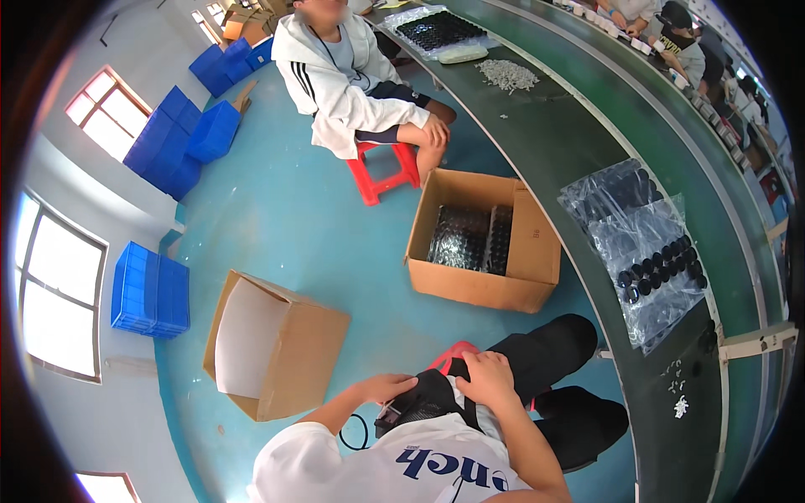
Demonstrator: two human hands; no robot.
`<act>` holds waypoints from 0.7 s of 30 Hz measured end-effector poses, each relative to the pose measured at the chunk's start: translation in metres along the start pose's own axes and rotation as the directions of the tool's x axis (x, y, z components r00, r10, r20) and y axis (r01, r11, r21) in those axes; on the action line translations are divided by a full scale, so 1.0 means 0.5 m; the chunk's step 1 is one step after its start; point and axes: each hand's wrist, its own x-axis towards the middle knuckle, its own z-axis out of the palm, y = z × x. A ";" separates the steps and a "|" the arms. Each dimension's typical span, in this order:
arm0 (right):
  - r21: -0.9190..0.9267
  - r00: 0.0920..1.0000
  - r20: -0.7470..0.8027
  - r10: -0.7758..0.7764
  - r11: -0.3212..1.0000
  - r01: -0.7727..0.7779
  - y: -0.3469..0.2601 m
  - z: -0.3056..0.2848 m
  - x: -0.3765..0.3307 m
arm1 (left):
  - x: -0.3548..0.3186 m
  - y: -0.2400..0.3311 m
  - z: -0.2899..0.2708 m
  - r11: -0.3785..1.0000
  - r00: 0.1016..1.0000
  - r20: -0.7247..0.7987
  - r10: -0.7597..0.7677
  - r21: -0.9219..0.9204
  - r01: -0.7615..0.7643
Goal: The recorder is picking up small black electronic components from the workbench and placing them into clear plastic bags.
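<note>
At the lower middle of the frame both of the person's hands rest on a small black pouch (423,402) lying in the lap, over the dark trousers. The pouch is dark, soft-looking and partly hidden by the hands; its long axis runs roughly from lower left to upper right, toward a red stool (449,354) whose edge shows just above it. A thin black cord (352,432) loops out from its left end. The left hand (387,387) lies flat on the pouch's left part, fingers together and curled slightly over its top edge. The right hand (485,377) rests on its right end, fingers loosely spread and bent downward; whether either hand pinches anything cannot be told.

Left of the hands, on the blue floor, an open brown carton (281,348) lies tipped on its side, its pale inside facing left. Above the hands stands a second open carton (482,243), upright, holding trays of dark parts wrapped in clear film. To the right a long green bench (570,134) curves from upper middle to lower right; on it lie clear plastic bags (646,251) with rows of small black round parts. Further up the bench sit a black tray in film (440,29) and a heap of small white pieces (507,75). Blue crates (151,293) are stacked along the left wall. Another person in a white jacket sits on a red stool at the top.
</note>
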 end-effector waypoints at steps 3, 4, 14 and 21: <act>0.246 0.997 -0.075 -0.001 0.969 0.020 0.009 0.024 0.015 | 0.028 -0.034 -0.005 0.988 0.990 -0.046 0.131 0.089 -0.127; 0.438 0.997 -0.047 0.059 0.898 -0.033 0.008 0.026 0.017 | 0.034 -0.033 -0.006 0.979 0.981 -0.080 0.179 0.116 -0.169; -0.149 0.998 0.019 -0.063 0.987 0.065 -0.030 0.004 0.006 | 0.070 -0.063 -0.028 0.982 0.976 -0.217 0.008 0.185 0.034; -0.075 0.995 -0.080 -0.062 0.996 0.057 -0.030 0.032 0.022 | 0.030 -0.041 -0.016 0.918 0.978 -0.192 0.078 0.397 0.005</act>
